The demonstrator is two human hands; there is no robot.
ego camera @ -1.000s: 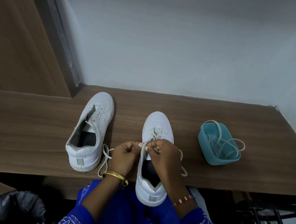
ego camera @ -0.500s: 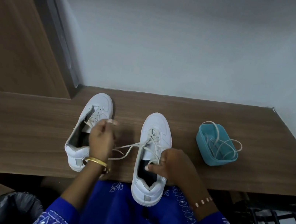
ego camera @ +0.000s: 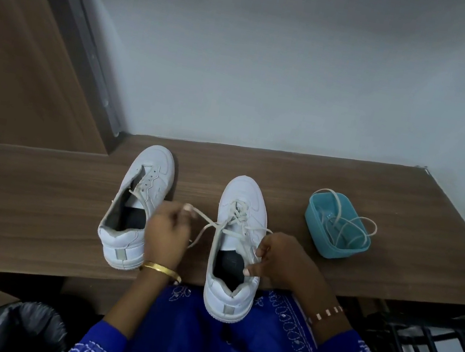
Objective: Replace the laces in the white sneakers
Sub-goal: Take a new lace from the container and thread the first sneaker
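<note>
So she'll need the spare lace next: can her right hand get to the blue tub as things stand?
Probably yes. The blue tub sits just right of the right hand with bare shelf between, but that hand pinches the lace and must release it first.

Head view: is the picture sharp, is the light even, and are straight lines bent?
Head view: the light is dim and bluish, without glare; the two sneakers cast only soft shadows on the wooden shelf; the left hand and the lace it pinches look slightly soft; the wide lens bows the door frame and the shelf's edges.
</note>
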